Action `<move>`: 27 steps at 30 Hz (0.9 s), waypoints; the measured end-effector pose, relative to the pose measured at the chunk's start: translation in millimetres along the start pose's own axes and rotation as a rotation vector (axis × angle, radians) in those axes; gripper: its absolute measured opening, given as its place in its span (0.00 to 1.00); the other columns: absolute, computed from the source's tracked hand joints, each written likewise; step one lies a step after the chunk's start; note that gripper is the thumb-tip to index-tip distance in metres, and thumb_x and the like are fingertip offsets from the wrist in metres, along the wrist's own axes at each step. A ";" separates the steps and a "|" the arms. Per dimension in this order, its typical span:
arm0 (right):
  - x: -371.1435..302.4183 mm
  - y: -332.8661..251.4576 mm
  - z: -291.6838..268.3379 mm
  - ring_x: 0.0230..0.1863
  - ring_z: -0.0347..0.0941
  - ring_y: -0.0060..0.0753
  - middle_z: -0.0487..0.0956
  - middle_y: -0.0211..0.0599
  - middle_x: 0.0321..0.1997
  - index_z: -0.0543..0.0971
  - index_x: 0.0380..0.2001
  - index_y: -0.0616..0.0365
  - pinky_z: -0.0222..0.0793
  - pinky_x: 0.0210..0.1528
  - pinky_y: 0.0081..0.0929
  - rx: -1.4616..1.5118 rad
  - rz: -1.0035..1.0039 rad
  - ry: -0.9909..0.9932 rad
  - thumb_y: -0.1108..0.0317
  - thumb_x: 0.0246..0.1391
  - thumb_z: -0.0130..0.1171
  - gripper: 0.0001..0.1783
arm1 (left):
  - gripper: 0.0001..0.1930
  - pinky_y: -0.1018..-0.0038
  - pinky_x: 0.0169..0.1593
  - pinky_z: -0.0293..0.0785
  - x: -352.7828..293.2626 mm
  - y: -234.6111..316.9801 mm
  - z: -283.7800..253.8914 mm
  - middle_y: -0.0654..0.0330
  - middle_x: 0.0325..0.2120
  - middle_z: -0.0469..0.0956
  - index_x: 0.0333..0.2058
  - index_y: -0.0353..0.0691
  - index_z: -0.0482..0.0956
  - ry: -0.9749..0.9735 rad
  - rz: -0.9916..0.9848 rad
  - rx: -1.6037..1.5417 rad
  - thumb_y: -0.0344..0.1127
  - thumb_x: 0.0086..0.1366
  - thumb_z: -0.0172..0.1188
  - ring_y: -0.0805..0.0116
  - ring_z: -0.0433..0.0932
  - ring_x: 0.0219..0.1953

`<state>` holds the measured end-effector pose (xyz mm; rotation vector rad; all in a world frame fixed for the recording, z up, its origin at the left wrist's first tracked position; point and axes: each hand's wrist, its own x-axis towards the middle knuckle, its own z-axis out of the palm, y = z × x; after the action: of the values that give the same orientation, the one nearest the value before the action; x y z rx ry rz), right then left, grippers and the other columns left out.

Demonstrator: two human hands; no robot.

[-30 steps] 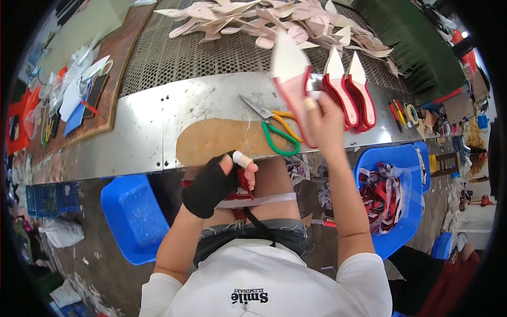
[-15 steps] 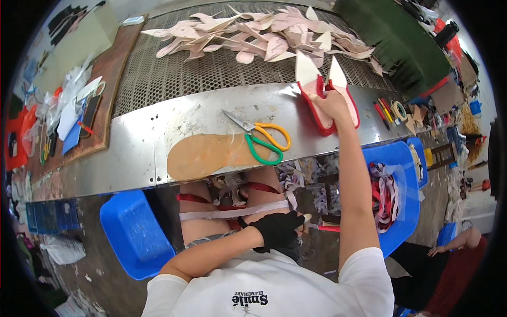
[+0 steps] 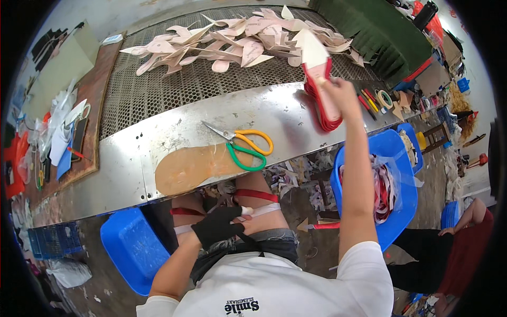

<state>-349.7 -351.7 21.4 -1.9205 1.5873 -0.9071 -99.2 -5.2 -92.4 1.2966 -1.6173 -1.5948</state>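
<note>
Single head view; looks steeply down, near, over workbench (image 3: 174, 132).

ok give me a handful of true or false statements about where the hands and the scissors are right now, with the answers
1. The right hand holds a stack of red-edged sole pieces above the metal table. True.
2. The left hand is gripping the scissors. False: the left hand, in a black glove, rests on the lap on some pale and red strips; the scissors lie untouched on the table.
3. The scissors have one yellow and one green handle. True.
4. The pink cut-out pieces are piled in the blue bin. False: they lie spread over the mesh surface at the far side of the table.
5. A tan sole-shaped board lies beside the scissors. True.
</note>
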 end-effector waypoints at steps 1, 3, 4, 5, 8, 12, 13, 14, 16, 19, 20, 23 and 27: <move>10.6 6.9 -14.0 0.26 0.78 0.29 0.81 0.47 0.29 0.78 0.40 0.71 0.73 0.28 0.27 0.142 0.065 -0.094 0.51 0.46 0.62 0.30 | 0.25 0.75 0.41 0.74 -3.1 -1.8 -3.0 0.56 0.41 0.78 0.55 0.37 0.68 0.022 -0.146 -0.159 0.30 0.57 0.55 0.72 0.76 0.36; 26.5 24.2 -24.8 0.25 0.77 0.27 0.80 0.45 0.26 0.80 0.35 0.69 0.72 0.28 0.29 0.236 0.156 -0.156 0.51 0.47 0.61 0.26 | 0.25 0.75 0.43 0.74 -6.2 -1.2 -6.3 0.53 0.42 0.78 0.55 0.36 0.68 0.052 -0.067 -0.131 0.31 0.58 0.56 0.71 0.76 0.40; 32.8 33.7 -24.8 0.25 0.77 0.28 0.80 0.45 0.25 0.80 0.32 0.69 0.72 0.29 0.30 0.077 0.117 -0.133 0.51 0.47 0.61 0.25 | 0.24 0.75 0.46 0.72 -6.0 0.4 -7.0 0.56 0.43 0.77 0.55 0.38 0.69 0.062 -0.074 -0.145 0.31 0.59 0.57 0.72 0.75 0.41; 38.2 43.1 -20.1 0.25 0.77 0.29 0.80 0.45 0.24 0.81 0.29 0.68 0.71 0.29 0.30 -0.091 0.095 -0.056 0.51 0.47 0.61 0.25 | 0.23 0.76 0.48 0.70 -4.6 2.5 -6.6 0.58 0.43 0.77 0.55 0.39 0.69 0.065 -0.011 -0.215 0.31 0.60 0.58 0.74 0.73 0.43; 47.4 67.5 -13.1 0.29 0.78 0.35 0.81 0.50 0.31 0.80 0.34 0.70 0.72 0.33 0.32 -0.142 0.158 -0.176 0.46 0.46 0.60 0.31 | 0.23 0.76 0.47 0.71 -1.8 7.9 -10.5 0.58 0.42 0.77 0.55 0.38 0.69 0.037 -0.012 -0.104 0.30 0.60 0.58 0.74 0.74 0.42; 42.3 59.5 -13.1 0.37 0.78 0.43 0.79 0.55 0.39 0.76 0.43 0.72 0.71 0.39 0.34 0.008 0.414 -0.421 0.36 0.44 0.57 0.42 | 0.22 0.74 0.46 0.72 -5.2 12.6 -15.4 0.54 0.42 0.78 0.53 0.38 0.71 0.067 -0.025 -0.036 0.31 0.59 0.58 0.71 0.76 0.42; 36.5 49.5 -11.7 0.37 0.78 0.43 0.79 0.55 0.39 0.76 0.43 0.72 0.71 0.39 0.34 0.002 0.426 -0.423 0.36 0.44 0.57 0.42 | 0.22 0.74 0.46 0.72 -6.1 13.8 -15.6 0.54 0.42 0.78 0.53 0.38 0.71 0.072 -0.019 -0.010 0.31 0.59 0.58 0.71 0.76 0.42; 28.8 37.7 -9.8 0.40 0.77 0.46 0.79 0.56 0.40 0.75 0.44 0.71 0.71 0.41 0.35 -0.178 0.318 -0.416 0.35 0.42 0.57 0.44 | 0.22 0.74 0.46 0.73 -6.4 15.2 -15.5 0.54 0.42 0.78 0.54 0.38 0.71 0.081 -0.029 -0.046 0.31 0.59 0.58 0.71 0.76 0.42; 4.0 13.5 3.4 0.46 0.75 0.50 0.77 0.61 0.43 0.70 0.50 0.69 0.70 0.47 0.37 -0.417 0.033 -0.242 0.33 0.38 0.57 0.49 | 0.22 0.74 0.46 0.73 -5.2 18.2 -14.4 0.54 0.41 0.78 0.54 0.39 0.71 0.113 -0.046 -0.088 0.30 0.59 0.58 0.71 0.76 0.42; -41.0 -13.2 37.1 0.47 0.72 0.59 0.72 0.61 0.47 0.58 0.62 0.58 0.68 0.50 0.44 -0.682 -0.042 -0.150 0.39 0.34 0.65 0.55 | 0.23 0.75 0.46 0.72 -5.8 23.0 -14.7 0.54 0.41 0.78 0.54 0.39 0.71 0.115 -0.047 -0.125 0.31 0.59 0.59 0.72 0.75 0.42; -50.6 -18.1 43.0 0.46 0.71 0.60 0.70 0.59 0.47 0.57 0.63 0.56 0.68 0.49 0.46 -0.696 -0.072 -0.116 0.42 0.32 0.68 0.56 | 0.23 0.75 0.46 0.73 -7.1 24.0 -16.2 0.55 0.41 0.78 0.54 0.39 0.70 0.116 -0.053 -0.153 0.31 0.59 0.59 0.73 0.75 0.42; -67.3 -20.2 54.6 0.46 0.69 0.57 0.68 0.56 0.47 0.52 0.65 0.51 0.66 0.49 0.47 -0.675 -0.156 0.016 0.46 0.29 0.71 0.60 | 0.24 0.75 0.45 0.73 -16.0 23.4 -23.9 0.56 0.41 0.78 0.55 0.40 0.70 0.124 -0.069 -0.081 0.30 0.58 0.60 0.73 0.76 0.41; -68.4 -14.1 59.4 0.51 0.66 0.55 0.68 0.54 0.47 0.50 0.66 0.50 0.63 0.50 0.52 -0.622 -0.092 -0.038 0.46 0.30 0.70 0.61 | 0.23 0.75 0.46 0.74 -28.3 19.6 -29.8 0.56 0.42 0.78 0.54 0.40 0.71 0.184 -0.066 -0.124 0.30 0.58 0.60 0.73 0.77 0.40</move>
<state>-303.2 -284.6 -20.3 -2.4163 1.9257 -0.4228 -66.8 3.1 -61.4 1.3991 -1.3569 -1.5390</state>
